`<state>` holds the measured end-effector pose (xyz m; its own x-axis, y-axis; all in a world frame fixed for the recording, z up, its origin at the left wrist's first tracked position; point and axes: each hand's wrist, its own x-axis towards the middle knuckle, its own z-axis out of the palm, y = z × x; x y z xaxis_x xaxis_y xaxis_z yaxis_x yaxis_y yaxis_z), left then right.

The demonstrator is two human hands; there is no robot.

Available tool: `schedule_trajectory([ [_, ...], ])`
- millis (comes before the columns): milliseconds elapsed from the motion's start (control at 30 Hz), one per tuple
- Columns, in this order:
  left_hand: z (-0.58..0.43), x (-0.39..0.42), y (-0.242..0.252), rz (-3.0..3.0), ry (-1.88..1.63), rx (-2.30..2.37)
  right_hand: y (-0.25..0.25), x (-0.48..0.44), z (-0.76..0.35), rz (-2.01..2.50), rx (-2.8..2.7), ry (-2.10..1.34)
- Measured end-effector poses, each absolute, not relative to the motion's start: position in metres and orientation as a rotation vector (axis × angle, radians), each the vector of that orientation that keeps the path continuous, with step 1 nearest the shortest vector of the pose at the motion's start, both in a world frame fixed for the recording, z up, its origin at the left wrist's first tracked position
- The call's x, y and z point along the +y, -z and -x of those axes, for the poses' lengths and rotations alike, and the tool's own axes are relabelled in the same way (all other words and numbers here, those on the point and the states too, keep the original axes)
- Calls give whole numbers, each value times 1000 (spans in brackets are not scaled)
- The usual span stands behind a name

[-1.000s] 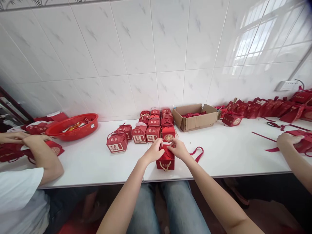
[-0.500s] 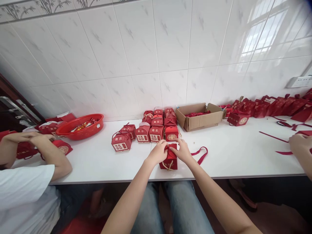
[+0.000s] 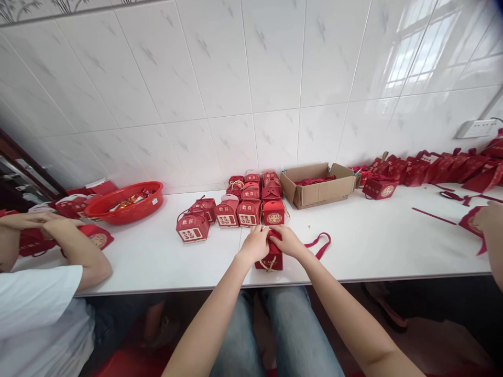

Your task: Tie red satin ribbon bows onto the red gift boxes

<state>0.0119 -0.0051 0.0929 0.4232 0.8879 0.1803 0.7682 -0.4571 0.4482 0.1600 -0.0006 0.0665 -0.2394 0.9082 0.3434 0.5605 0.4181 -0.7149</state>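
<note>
Your left hand (image 3: pixel 256 244) and right hand (image 3: pixel 286 241) are touching the top of the red box (image 3: pixel 276 259) from either side, neither nearer; it's sitting below your curled fingers, by the front edge of the tabletop (image 3: pixel 188 269). Whether they're pinching isn't showing.

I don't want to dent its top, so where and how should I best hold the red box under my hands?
Probably low on its left and right sides, one hand from each: the red box stands upright on the table, the left hand and right hand are at its top, and the rope handle hangs across the front.
</note>
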Motion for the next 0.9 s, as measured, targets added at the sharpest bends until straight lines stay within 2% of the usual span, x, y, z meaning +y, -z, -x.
schedule_trajectory([
  [533, 24, 2, -99, -2270, -812, 1479, -71, -3, -175, 1080, -2082, -551],
  [900, 14, -7, -109, -2591, -544, 1390, -80, -2, -181, 1053, -2212, -536],
])
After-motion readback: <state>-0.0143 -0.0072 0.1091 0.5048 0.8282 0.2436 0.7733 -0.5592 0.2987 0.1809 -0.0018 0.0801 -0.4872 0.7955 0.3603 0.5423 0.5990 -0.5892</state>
